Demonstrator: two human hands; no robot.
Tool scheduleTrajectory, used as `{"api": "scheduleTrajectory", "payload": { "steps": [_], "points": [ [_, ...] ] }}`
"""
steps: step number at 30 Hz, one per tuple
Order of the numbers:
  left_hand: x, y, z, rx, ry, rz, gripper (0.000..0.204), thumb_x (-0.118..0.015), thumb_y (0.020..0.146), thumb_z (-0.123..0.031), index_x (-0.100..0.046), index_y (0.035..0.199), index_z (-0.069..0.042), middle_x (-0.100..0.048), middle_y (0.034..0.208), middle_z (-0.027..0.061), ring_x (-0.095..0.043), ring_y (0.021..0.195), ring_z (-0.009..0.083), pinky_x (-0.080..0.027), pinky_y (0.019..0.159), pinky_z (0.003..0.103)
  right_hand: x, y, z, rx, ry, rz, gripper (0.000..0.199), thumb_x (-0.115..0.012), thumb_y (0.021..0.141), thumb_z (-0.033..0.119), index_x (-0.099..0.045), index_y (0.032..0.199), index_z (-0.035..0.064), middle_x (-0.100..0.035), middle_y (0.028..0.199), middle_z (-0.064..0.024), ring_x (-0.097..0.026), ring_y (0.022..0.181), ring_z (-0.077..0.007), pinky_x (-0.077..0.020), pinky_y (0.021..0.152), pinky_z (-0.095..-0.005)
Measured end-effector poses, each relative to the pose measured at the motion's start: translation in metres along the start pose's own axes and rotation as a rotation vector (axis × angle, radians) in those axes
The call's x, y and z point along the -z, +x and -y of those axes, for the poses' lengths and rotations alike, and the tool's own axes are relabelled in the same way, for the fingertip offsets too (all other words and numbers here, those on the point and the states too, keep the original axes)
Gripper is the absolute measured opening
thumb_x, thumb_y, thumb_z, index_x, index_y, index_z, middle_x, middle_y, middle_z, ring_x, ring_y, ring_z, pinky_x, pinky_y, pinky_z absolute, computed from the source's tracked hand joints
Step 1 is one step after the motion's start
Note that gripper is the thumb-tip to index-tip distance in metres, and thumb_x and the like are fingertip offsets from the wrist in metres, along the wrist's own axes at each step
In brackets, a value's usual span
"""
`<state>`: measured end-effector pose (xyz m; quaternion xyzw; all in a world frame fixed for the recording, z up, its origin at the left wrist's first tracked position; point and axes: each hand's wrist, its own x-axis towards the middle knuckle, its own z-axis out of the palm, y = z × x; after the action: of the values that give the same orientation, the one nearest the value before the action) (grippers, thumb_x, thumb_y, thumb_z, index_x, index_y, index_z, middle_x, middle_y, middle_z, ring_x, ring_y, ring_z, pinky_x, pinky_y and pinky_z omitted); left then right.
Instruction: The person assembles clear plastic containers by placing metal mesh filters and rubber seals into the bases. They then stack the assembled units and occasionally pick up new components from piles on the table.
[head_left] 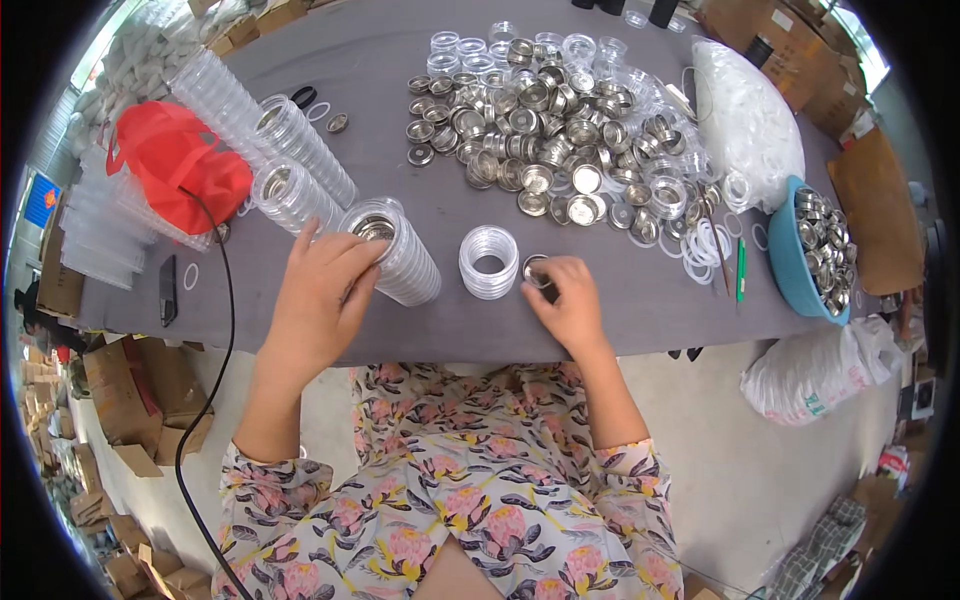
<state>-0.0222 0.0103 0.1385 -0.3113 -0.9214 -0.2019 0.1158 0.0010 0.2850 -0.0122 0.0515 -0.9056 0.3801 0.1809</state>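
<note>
Head view — grey matte worktop. Left hand grips the near end of a ribbed clear-plastic column of stacked round cases, lying tilted. Right hand pinches a small shiny metal cup just beside a short stack of clear rings. Bare strip along the near edge; metal cup heap well behind.

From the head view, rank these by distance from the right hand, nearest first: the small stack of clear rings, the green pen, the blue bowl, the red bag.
1. Stack of clear rings: just left of the right hand.
2. Green pen: to its right.
3. Blue bowl: farther right, at the table edge.
4. Red bag: far left.
</note>
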Motion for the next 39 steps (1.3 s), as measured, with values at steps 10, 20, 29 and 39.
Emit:
{"api": "scheduleTrajectory", "payload": {
  "steps": [10,20,29,39],
  "points": [
    [0.003,-0.01,-0.008,-0.262,-0.119,-0.368,0.035,-0.069,0.066,-0.006,-0.062,0.101,-0.005,-0.06,0.102,0.0098,-0.057,0.097,0.0272,-0.036,0.097,0.046,0.001,0.008,0.008,0.198,-0.049,-0.433,0.018,-0.067,0.07,0.005,-0.065,0.087,0.0085,-0.063,0.098,-0.0025,-0.054,0.096,-0.0228,-0.0389,0.084,-0.0369],
    [-0.088,-0.006,-0.052,-0.152,-0.271,0.01,0.048,-0.058,0.075,-0.003,-0.048,0.121,0.002,-0.054,0.116,0.0173,-0.047,0.115,0.0362,-0.039,0.095,0.044,0.003,0.03,0.033,0.361,0.105,-0.103,0.023,-0.059,0.071,0.0,-0.064,0.093,0.0059,-0.062,0.105,-0.0062,-0.052,0.106,-0.0272,-0.0369,0.095,-0.0409],
    [-0.12,0.022,-0.038,-0.105,-0.133,0.126,0.035,-0.057,0.076,-0.005,-0.052,0.11,0.001,-0.056,0.103,0.0158,-0.052,0.1,0.0338,-0.041,0.087,0.046,-0.024,0.008,0.01,-0.027,0.451,0.155,0.083,-0.07,0.067,0.007,-0.027,0.138,0.0038,-0.042,0.132,-0.021,-0.041,0.123,-0.0343,-0.0329,0.103,-0.0398],
    [-0.124,0.035,-0.038,-0.13,0.005,0.072,0.014,-0.057,0.08,-0.011,-0.059,0.091,-0.003,-0.056,0.091,0.0093,-0.054,0.088,0.0277,-0.04,0.08,0.039,-0.058,0.016,0.003,-0.075,0.471,0.051,0.086,-0.077,0.061,0.014,-0.032,0.133,0.0024,-0.051,0.122,-0.0199,-0.048,0.113,-0.0374,-0.0388,0.095,-0.0427]
  ]
}}
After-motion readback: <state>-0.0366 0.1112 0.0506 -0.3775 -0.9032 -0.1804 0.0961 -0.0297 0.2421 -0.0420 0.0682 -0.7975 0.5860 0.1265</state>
